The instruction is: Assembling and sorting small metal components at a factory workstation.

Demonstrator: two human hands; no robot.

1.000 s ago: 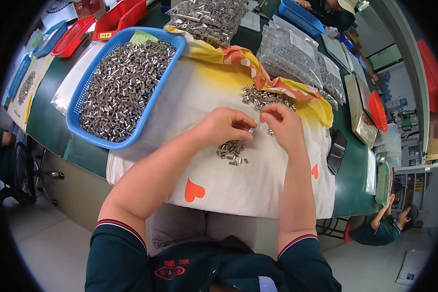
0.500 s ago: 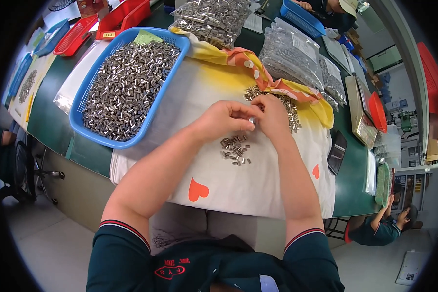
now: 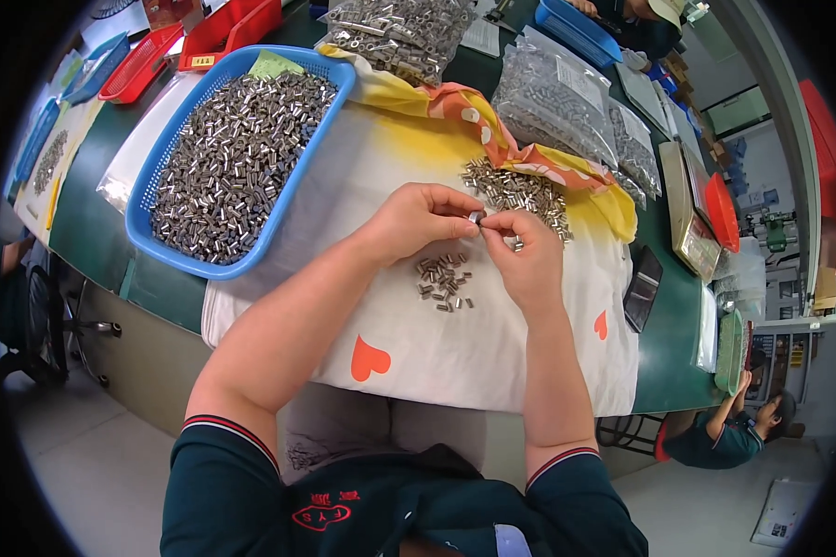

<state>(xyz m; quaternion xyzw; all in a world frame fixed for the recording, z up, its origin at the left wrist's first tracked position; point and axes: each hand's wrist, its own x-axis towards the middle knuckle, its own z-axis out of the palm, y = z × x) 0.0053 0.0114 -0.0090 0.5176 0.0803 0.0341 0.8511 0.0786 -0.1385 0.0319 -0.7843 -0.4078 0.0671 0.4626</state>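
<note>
Both hands meet over a white cloth [image 3: 474,371] with orange hearts. Between the thumb and forefinger of my left hand [image 3: 413,223] is a small shiny metal cylinder [image 3: 476,217]. The fingertips of my right hand [image 3: 534,265] pinch together against its right side. Another small metal piece [image 3: 518,246] shows by the curled fingers of that hand; whether they grip it is hard to see. A small heap of metal cylinders [image 3: 439,278] lies just below my hands. Beyond the right hand a larger heap of cylinders [image 3: 529,197] spreads along the cloth's folded yellow-and-orange edge [image 3: 492,130].
A blue basket [image 3: 139,200] full of metal cylinders stands at the left. Bags of metal parts [image 3: 553,97] lie at the back, with red trays [image 3: 139,70] at far left. A dark wallet-like object [image 3: 643,288] sits to the right. Co-workers [image 3: 729,427] are at the right and back.
My right hand has drawn back from the larger heap toward me, its fingertips now at the cylinder in my left hand. The view has shifted slightly.
</note>
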